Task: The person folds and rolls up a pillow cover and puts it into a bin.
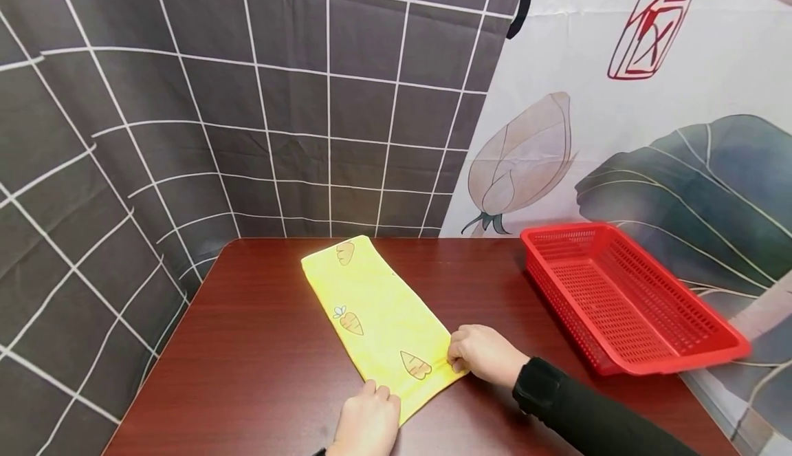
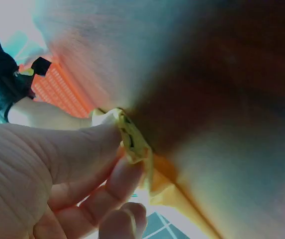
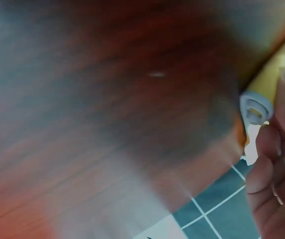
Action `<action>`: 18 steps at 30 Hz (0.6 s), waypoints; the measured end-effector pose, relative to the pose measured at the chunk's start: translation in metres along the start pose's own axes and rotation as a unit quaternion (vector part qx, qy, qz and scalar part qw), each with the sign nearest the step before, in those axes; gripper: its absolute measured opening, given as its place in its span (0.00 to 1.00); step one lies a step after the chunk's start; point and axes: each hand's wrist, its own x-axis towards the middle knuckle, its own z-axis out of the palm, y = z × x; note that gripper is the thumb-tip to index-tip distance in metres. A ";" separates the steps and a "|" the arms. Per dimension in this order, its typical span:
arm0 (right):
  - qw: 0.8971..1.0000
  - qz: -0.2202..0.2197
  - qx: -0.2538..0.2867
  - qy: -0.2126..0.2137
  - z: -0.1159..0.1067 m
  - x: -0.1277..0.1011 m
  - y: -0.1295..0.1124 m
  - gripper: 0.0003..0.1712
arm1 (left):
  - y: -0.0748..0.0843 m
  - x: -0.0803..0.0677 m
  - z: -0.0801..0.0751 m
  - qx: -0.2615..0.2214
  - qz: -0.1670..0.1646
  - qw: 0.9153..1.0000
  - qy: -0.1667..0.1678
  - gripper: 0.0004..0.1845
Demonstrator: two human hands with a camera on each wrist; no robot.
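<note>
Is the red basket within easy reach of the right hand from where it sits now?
Probably yes: the right hand pinches the yellow cloth corner, and only bare table separates it from the red basket.

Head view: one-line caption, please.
Both hands, left and right, pinch a folded yellow towel beside a red basket.

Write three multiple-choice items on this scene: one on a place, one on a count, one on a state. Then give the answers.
1. Where is the red basket?
A. right of the yellow cloth
B. on the cloth
C. left of the cloth

2. How many carrot prints show on the cloth?
A. one
B. three
C. six

3. What are the hands doing?
A. both hang idle
B. the left hand and right hand each grip a near corner of the cloth
C. both hold the basket

Answers: 1 A, the basket stands at the table's right side; 2 B, three prints show; 3 B, both wrist views show fingers pinching yellow fabric.
</note>
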 end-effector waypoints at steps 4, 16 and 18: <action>0.993 -0.077 -0.046 0.073 0.003 -0.012 0.004 0.12 | 0.002 -0.002 -0.002 0.007 0.016 0.999 -0.030 0.10; 0.998 -0.044 -0.008 0.037 -0.004 -0.024 0.008 0.20 | 0.005 0.001 -0.002 0.011 0.012 0.999 -0.030 0.08; 0.998 -0.044 -0.012 0.036 -0.003 -0.023 0.008 0.19 | 0.006 0.001 -0.001 0.012 0.011 1.000 -0.025 0.08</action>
